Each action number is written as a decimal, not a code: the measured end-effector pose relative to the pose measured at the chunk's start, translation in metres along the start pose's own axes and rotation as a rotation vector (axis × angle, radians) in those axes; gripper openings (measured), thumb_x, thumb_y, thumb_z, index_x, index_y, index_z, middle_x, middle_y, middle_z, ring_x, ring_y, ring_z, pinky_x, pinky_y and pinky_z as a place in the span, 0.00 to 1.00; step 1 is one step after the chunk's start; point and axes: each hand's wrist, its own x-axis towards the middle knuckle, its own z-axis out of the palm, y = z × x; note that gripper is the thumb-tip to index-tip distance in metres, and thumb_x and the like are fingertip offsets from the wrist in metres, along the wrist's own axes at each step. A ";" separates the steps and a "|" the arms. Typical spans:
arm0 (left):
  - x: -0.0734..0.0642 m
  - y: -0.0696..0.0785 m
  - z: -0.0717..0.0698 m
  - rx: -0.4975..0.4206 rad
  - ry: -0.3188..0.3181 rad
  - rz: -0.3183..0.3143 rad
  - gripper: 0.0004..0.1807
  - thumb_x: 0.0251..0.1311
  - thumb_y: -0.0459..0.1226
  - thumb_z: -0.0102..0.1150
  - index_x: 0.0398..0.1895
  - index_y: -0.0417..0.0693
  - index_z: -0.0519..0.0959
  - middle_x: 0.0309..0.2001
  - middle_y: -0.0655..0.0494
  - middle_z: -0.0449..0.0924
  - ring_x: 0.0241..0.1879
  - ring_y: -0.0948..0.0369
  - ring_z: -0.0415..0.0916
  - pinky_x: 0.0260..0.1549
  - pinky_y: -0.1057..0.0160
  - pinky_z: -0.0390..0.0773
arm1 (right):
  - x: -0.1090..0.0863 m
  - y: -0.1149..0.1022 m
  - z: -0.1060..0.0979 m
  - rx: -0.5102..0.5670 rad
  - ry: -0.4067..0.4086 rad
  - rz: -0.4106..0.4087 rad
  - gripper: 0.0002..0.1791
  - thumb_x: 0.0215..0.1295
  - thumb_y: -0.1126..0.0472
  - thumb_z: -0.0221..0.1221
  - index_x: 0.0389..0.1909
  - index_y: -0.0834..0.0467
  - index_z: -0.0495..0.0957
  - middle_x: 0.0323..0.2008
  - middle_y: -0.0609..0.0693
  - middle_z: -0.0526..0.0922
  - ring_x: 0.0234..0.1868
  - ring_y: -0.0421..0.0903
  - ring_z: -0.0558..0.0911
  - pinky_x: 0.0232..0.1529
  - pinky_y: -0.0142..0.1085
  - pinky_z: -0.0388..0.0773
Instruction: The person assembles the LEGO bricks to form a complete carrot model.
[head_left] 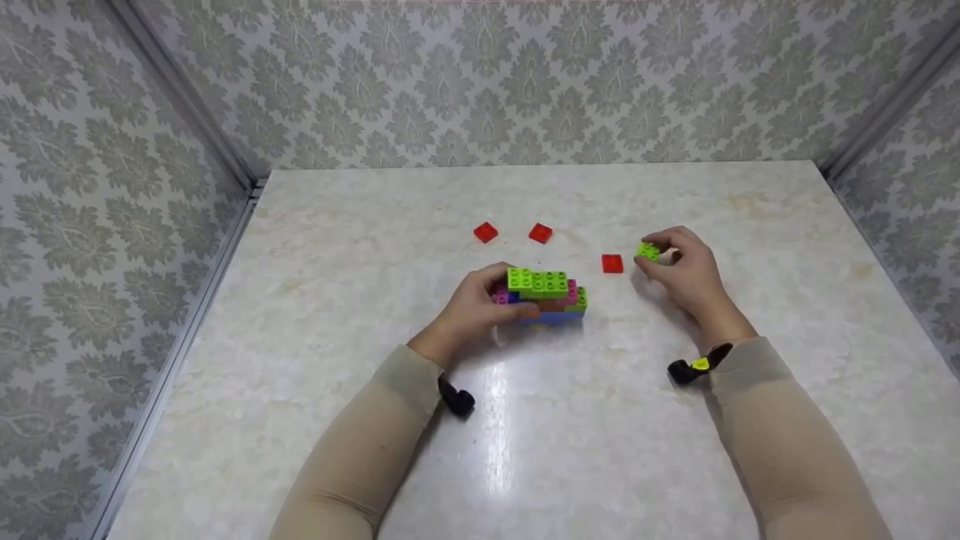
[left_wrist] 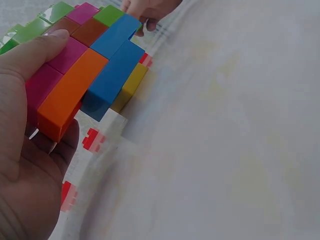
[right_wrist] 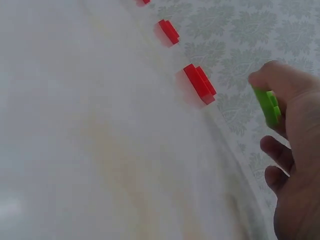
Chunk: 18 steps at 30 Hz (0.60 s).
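Observation:
A multi-coloured block of joined toy bricks (head_left: pixel 553 306) is gripped at its left end by my left hand (head_left: pixel 480 298). Light green bricks top it, and the left wrist view shows magenta, brown, orange, blue and yellow bricks (left_wrist: pixel 129 89) beneath. My left thumb lies along its near side, with the fingers behind it. To the right, my right hand (head_left: pixel 686 270) pinches a small light green brick (right_wrist: pixel 267 106) between thumb and fingertips, apart from the block. Just left of that hand lies a flat red brick (head_left: pixel 612 263).
Two more flat red bricks, one on the left (head_left: pixel 486 232) and one on the right (head_left: pixel 540 233), lie behind the block on the pale marbled table (head_left: pixel 315 375). Patterned wall panels (head_left: pixel 487 82) stand at the back and both sides.

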 end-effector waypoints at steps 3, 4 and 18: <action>0.000 -0.001 0.001 -0.030 -0.001 0.012 0.25 0.62 0.38 0.86 0.61 0.51 0.88 0.62 0.54 0.92 0.62 0.57 0.88 0.64 0.63 0.83 | -0.001 -0.008 0.006 0.105 0.029 -0.038 0.20 0.76 0.61 0.73 0.64 0.63 0.86 0.56 0.44 0.82 0.57 0.39 0.77 0.55 0.30 0.73; 0.000 -0.001 0.001 -0.038 -0.001 0.018 0.25 0.62 0.37 0.86 0.61 0.50 0.88 0.62 0.53 0.92 0.62 0.57 0.88 0.63 0.64 0.84 | -0.002 -0.010 0.007 0.128 0.031 -0.049 0.20 0.76 0.62 0.73 0.64 0.64 0.86 0.56 0.42 0.82 0.57 0.37 0.77 0.54 0.28 0.73; -0.001 -0.002 0.001 -0.047 -0.004 0.037 0.25 0.62 0.37 0.85 0.62 0.50 0.88 0.62 0.51 0.91 0.62 0.57 0.88 0.62 0.64 0.84 | -0.014 -0.039 0.032 0.334 -0.099 -0.165 0.15 0.73 0.73 0.71 0.58 0.70 0.85 0.50 0.42 0.86 0.50 0.38 0.83 0.54 0.28 0.79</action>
